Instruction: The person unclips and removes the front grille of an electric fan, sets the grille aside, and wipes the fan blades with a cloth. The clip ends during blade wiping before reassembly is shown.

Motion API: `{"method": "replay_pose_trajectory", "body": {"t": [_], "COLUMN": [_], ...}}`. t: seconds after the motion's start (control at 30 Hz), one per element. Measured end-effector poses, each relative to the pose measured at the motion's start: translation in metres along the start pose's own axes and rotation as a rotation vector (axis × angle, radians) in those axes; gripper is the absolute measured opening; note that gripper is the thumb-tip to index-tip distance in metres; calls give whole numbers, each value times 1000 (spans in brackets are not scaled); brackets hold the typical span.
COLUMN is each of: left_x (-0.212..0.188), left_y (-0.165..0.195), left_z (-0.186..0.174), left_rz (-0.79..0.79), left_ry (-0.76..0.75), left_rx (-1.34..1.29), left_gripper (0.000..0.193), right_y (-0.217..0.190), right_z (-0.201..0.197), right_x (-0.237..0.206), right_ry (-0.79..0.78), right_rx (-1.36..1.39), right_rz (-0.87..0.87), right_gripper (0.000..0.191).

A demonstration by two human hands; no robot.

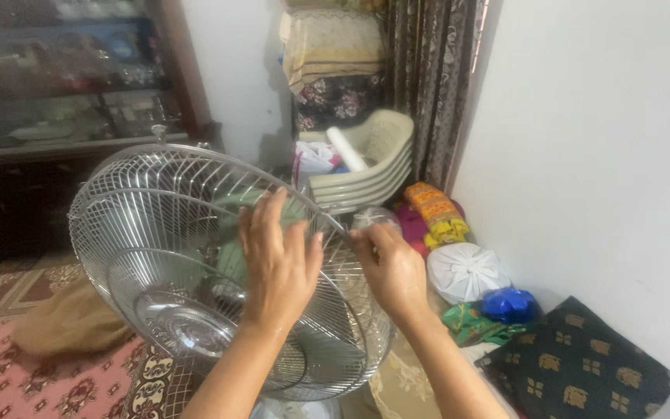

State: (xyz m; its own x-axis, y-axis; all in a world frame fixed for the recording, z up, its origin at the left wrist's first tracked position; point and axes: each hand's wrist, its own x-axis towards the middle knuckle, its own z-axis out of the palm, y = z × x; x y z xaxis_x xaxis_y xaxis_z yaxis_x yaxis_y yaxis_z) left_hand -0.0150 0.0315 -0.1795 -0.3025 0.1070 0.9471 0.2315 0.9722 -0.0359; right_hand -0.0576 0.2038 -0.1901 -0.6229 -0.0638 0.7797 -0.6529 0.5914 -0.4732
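Note:
A round fan with a shiny wire guard (157, 233) tilts toward me, pale green blades (234, 260) showing behind the wires. My left hand (277, 264) lies flat on the front of the guard, fingers spread upward. My right hand (389, 268) pinches the guard's right rim with closed fingers. The chrome hub cap (188, 318) sits low in the guard.
Stacked cream plastic chairs (374, 159) stand behind the fan under folded blankets. Cloth bundles (467, 271), a blue object (509, 304) and a dark patterned cushion (583, 365) line the white wall on the right. A glass cabinet (63, 77) stands at left; a patterned red rug (40, 372) covers the floor.

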Motion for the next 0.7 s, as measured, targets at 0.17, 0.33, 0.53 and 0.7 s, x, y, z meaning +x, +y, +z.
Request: {"method": "replay_pose_trajectory", "body": {"t": [0.17, 0.33, 0.53, 0.7], "left_x": [-3, -21, -25, -15], "left_y": [20, 44, 61, 73], "left_z": [2, 1, 7, 12], "left_rz": [-44, 57, 102, 121], "left_ry": [-56, -215, -262, -319], "left_rx": [-8, -69, -55, -42], "left_gripper": [28, 34, 49, 56], "right_y": [-4, -5, 7, 20], "right_z": [-4, -4, -10, -21], "right_x": [-6, -12, -18, -23], "right_ry": [-2, 51, 65, 104], "right_rx": [65, 76, 94, 64], "right_rz": [14, 37, 183, 241], "right_gripper": [9, 15, 20, 22]}}
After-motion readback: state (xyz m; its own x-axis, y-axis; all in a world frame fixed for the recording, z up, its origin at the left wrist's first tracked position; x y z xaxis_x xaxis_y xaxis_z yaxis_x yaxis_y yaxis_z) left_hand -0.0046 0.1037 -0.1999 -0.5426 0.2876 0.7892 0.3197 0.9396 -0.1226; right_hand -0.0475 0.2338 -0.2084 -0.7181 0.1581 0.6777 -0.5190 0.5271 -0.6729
